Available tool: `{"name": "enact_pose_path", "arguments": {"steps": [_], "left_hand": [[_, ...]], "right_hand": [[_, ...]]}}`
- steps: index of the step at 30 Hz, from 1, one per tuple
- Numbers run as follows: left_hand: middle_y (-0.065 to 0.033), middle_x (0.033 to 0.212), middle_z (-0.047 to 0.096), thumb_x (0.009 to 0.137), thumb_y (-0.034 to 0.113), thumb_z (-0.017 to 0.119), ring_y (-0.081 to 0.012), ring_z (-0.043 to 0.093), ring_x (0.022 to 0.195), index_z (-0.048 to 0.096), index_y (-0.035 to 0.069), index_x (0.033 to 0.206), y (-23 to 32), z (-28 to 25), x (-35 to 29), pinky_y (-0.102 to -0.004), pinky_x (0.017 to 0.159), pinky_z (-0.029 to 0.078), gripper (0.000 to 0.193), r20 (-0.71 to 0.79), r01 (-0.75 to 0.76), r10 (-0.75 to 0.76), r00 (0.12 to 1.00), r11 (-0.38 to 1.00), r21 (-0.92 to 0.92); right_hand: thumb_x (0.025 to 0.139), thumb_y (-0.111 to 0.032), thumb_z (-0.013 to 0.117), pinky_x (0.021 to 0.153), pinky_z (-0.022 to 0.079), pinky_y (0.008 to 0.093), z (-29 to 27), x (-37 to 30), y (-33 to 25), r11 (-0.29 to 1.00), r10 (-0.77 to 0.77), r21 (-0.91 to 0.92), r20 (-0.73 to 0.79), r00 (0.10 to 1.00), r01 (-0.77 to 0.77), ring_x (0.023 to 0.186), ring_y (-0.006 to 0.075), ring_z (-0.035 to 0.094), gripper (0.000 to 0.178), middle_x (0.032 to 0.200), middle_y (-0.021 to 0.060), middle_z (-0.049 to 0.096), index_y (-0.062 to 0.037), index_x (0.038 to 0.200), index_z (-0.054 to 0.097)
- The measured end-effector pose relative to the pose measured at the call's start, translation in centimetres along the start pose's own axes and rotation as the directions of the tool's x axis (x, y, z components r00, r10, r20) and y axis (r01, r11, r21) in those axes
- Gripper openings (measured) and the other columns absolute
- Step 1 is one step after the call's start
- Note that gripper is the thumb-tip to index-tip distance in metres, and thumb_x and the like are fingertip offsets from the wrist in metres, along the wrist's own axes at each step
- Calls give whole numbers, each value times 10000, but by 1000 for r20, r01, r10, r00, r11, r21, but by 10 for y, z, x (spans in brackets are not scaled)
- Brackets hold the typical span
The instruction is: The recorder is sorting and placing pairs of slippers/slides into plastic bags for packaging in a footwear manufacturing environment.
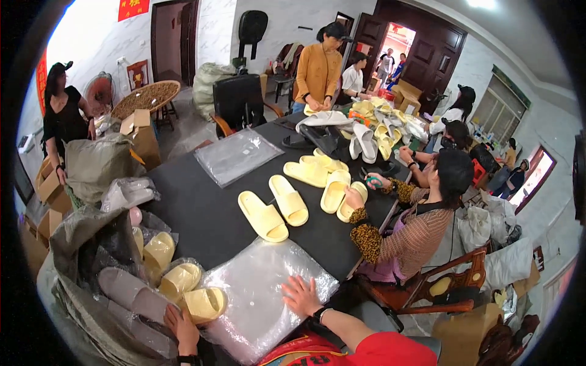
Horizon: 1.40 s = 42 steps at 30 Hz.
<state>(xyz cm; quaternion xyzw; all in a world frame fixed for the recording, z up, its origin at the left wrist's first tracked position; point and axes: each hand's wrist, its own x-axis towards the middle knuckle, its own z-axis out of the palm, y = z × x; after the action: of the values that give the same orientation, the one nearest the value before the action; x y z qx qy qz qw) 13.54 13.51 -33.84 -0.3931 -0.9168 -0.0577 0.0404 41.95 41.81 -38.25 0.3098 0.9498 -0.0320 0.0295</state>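
Observation:
My right hand (301,297) lies flat with its fingers spread on a stack of clear plastic bags (256,305) at the table's near edge. Beside the bagged yellow slippers (181,282), my left hand (182,328) is held low with its fingers stretched out, touching or almost touching the plastic. Grey slippers in clear plastic (131,290) lie just left of that hand, in the mouth of a large grey woven sack (64,244). Beyond the bag stack, a pair of pale yellow slides (262,216) sits loose on the black table (213,210).
At right, a seated co-worker (415,226) holds a green-handled tool (376,180) near more yellow slides (334,190). Another clear bag stack (238,155) lies farther back. A slipper pile (381,125) covers the far end, where a person in orange (319,70) stands.

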Motion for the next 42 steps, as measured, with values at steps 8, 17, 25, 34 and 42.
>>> {"name": "enact_pose_path", "arguments": {"steps": [8, 17, 25, 34, 42], "left_hand": [[-278, 1349, 216, 737, 40, 478, -407, 173, 1271, 410, -93, 1131, 18, 9, -13, -510, 1036, 133, 422, 88, 63, -63, 994, 998, 2], [-268, 1331, 250, 725, 49, 501, -397, 222, 1249, 455, -79, 1102, 18, 13, -9, -524, 1008, 182, 401, 136, 142, -141, 981, 990, 2], [-247, 1218, 415, 707, 116, 541, -375, 369, 1162, 571, -36, 1033, 42, 5, 3, -442, 1014, 241, 360, -16, 92, -95, 995, 984, -155], [-192, 1084, 485, 688, 131, 521, -326, 430, 1050, 637, 7, 861, 32, -11, -9, -437, 870, 346, 242, 51, 19, -21, 998, 999, 36], [-190, 1304, 342, 698, 162, 610, -371, 276, 1232, 481, 72, 1159, -29, -114, 23, -528, 966, 267, 487, -157, 157, -143, 977, 984, 79]], "right_hand": [[868, -424, 391, 985, 43, 621, -10, 2, 0, 992, -21, 124, -106, 994, 35, 1314, 282, 150, 511, 1420, 85, 212, -226, 1334, 326], [896, -438, 317, 1004, 19, 611, -10, -2, 0, 991, -20, 127, -68, 998, 29, 1332, 255, 102, 494, 1442, 67, 148, -242, 1349, 295], [873, -421, 367, 1013, -26, 600, -9, -2, 7, 987, 12, 160, -11, 1000, -10, 1337, 266, 92, 501, 1425, 98, 206, -202, 1324, 355], [822, -407, 486, 1014, 9, 602, -4, -1, 0, 983, 2, 180, -118, 993, 20, 1327, 279, 131, 565, 1423, 132, 163, -149, 1311, 371], [824, -338, 498, 1005, 18, 609, -3, -31, -45, 980, -72, 171, -156, 985, 99, 1306, 304, 166, 520, 1395, 142, 211, -148, 1293, 378]]}}
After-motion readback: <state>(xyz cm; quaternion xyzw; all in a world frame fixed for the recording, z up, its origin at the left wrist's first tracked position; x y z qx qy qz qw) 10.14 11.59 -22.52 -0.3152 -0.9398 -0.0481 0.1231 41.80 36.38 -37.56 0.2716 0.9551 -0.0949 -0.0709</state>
